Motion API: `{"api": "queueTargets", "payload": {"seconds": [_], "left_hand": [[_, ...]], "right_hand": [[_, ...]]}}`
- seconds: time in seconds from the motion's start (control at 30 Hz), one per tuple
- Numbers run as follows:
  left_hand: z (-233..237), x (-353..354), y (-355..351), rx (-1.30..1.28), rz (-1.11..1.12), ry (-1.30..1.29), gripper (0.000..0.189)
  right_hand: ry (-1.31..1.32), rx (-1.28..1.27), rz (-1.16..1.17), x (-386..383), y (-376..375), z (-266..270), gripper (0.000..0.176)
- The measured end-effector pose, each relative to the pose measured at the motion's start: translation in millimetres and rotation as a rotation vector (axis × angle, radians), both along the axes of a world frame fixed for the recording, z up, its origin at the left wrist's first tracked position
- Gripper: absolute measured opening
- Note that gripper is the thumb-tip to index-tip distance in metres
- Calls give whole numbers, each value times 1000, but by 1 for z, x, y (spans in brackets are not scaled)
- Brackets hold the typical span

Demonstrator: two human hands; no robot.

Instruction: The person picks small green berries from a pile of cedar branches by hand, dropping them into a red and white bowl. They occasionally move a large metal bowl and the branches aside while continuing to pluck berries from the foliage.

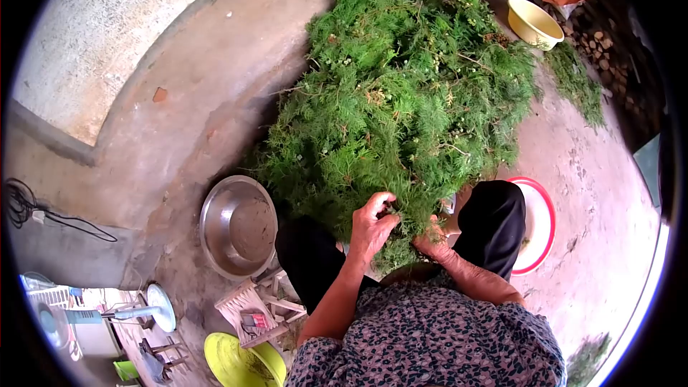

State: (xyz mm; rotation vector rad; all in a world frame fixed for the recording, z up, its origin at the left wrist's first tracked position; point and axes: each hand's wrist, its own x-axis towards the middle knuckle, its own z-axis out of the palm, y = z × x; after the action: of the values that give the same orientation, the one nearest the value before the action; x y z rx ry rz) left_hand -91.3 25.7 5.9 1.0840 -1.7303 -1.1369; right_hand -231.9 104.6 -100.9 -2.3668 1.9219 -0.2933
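A large heap of green evergreen branches [401, 100], with feathery leaves and small pale cones, lies on the floor in front of my knees. Between my hands is an evergreen sprig [410, 223] at the near edge of the heap. My left hand [371, 226] has its thumb and fingers curled together at the left side of this sprig. On the other side, my right hand [432, 241] is closed around the sprig's stem, its fingertips partly hidden by leaves. More loose greenery [394, 254] lies in my lap below the hands.
A steel basin [217, 233] stands left of my knee, a red-rimmed white basin [550, 222] to the right. A yellow basin [534, 23] sits beyond the heap at the right. Near my left side are a wooden stool [240, 308] and a yellow-green basin [228, 358].
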Motion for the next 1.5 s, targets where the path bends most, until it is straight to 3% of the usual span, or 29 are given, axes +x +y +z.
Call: {"api": "queueTargets", "payload": {"seconds": [0.03,0.1,0.17,0.2,0.23,0.27,0.37,0.43,0.47,0.5,0.57,0.63,0.7,0.77,0.8,0.83,0.9,0.97,1.03,1.07,1.1,1.17,1.23,1.3,1.33,1.37,1.43,1.47,1.5], "left_hand": [[1,2,-1,9,3,-2,26],[5,8,-4,-81,-88,-175,24],[-1,6,-5,-33,-23,-76,18],[8,5,-3,248,24,18,16],[18,3,-2,515,73,253,9],[14,6,-7,597,130,526,8],[21,31,-29,500,203,732,8],[29,41,-30,623,65,968,11],[26,44,-29,685,0,1040,15],[24,45,-27,743,-65,1110,20],[21,39,-19,817,-131,1177,24],[17,29,-11,749,-61,964,22],[19,16,-1,569,-33,530,10],[20,-2,13,233,5,138,8],[6,-2,14,38,-3,-46,14],[-8,-3,14,-158,-12,-229,21],[-4,-9,18,-211,0,-460,28],[-15,-8,15,-282,14,-396,26],[-18,-5,12,-252,7,-409,24],[-18,-3,11,-216,-5,-425,23],[-16,-2,10,-223,-3,-423,23],[-14,2,10,-28,-10,-366,21],[-19,7,6,-125,-49,-259,15],[-2,11,5,654,-79,58,10],[-2,15,4,757,-77,262,11],[-7,21,-1,810,-64,373,13],[-2,22,-3,899,25,580,16],[-6,25,-3,905,-9,664,21],[-9,26,-3,904,-5,665,21]], "right_hand": [[-2,9,3,1,2,-1,37],[376,-172,42,-1,3,14,36],[656,-547,88,-14,5,-28,32],[650,-493,87,-20,13,-31,32],[525,-390,137,-25,19,-34,35],[403,-306,184,-31,15,-34,44],[33,-98,308,-38,-4,-31,85],[139,428,247,-30,-15,17,86],[-181,-49,238,-38,-8,-42,86],[-100,133,208,-36,-11,-13,85],[-788,120,51,-30,-18,-30,85],[-792,166,42,-30,-16,-35,84],[-790,211,43,-22,-17,-20,83],[-676,-216,4,-10,-15,20,77],[-734,127,-97,-11,-16,40,61],[-734,127,-96,-11,-18,39,61],[32,426,126,-14,-22,34,44],[91,342,157,-12,-15,29,34],[67,-109,149,-8,-8,21,33],[273,-133,204,-8,-7,15,32],[275,-140,203,-4,-4,8,32],[346,170,-99,8,0,2,33],[194,201,-108,1,0,9,34],[707,-171,282,-22,1,-19,42],[-5,-448,229,-27,-2,-36,55],[358,363,425,-29,-15,38,68],[415,619,291,-26,-24,59,74],[301,484,217,-33,-18,20,66],[301,484,221,-31,-20,24,66]]}}
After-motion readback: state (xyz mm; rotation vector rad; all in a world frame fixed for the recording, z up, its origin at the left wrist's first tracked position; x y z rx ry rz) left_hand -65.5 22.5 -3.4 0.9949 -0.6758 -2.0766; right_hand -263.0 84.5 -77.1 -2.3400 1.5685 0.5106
